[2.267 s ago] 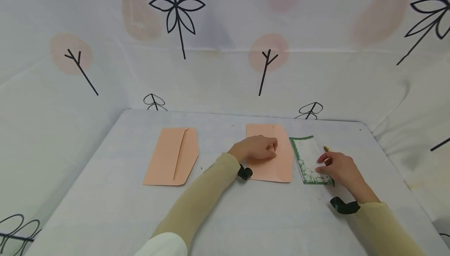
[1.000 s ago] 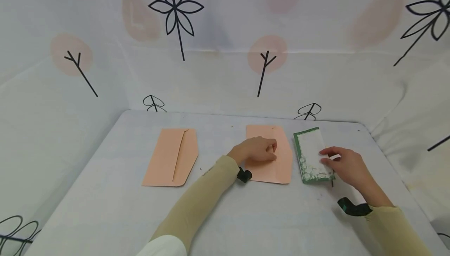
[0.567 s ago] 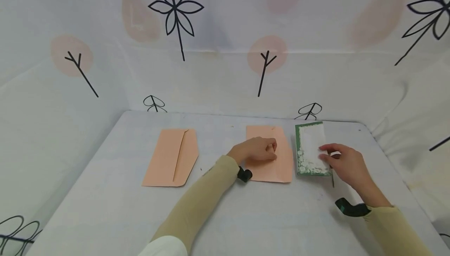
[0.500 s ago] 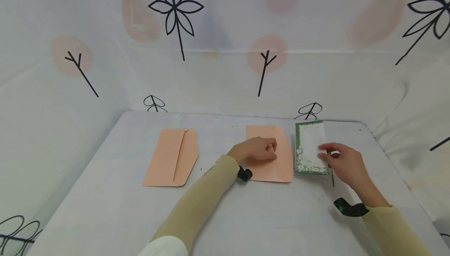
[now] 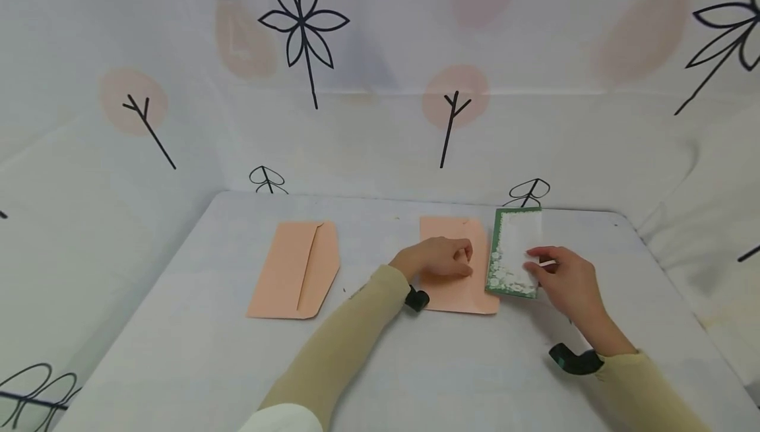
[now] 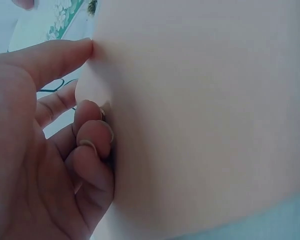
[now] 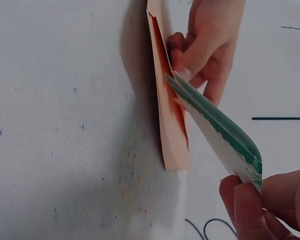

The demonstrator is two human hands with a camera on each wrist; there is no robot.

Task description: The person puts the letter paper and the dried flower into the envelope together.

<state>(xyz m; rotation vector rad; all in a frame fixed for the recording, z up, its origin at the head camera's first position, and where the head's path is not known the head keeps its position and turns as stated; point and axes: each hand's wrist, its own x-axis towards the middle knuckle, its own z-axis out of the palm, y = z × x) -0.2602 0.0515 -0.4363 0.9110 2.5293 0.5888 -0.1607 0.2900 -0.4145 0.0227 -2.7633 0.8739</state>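
Note:
My left hand point(image 5: 436, 257) pinches the raised edge of a peach envelope point(image 5: 457, 299) lying at the table's middle right. In the left wrist view its thumb presses the paper and the other fingers curl at the edge. My right hand point(image 5: 567, 280) pinches a folded white card with a green floral border point(image 5: 513, 254) by its right side, off the table. In the right wrist view, the far end of the card point(image 7: 230, 140) meets the mouth of the envelope point(image 7: 172, 150), which gapes slightly. Whether the tip is inside, I cannot tell.
A second peach envelope point(image 5: 279, 274) lies at the left of the white table point(image 5: 196, 359), apart from both hands. A patterned white cloth point(image 5: 368, 135) stands behind the table. A small dark-gold thing point(image 6: 92, 7) shows beside the card in the left wrist view.
The right hand has raised the card off the table and moved it left, to the envelope's right edge. The left hand has stayed on the envelope. The thin stick beside the card is now mostly hidden.

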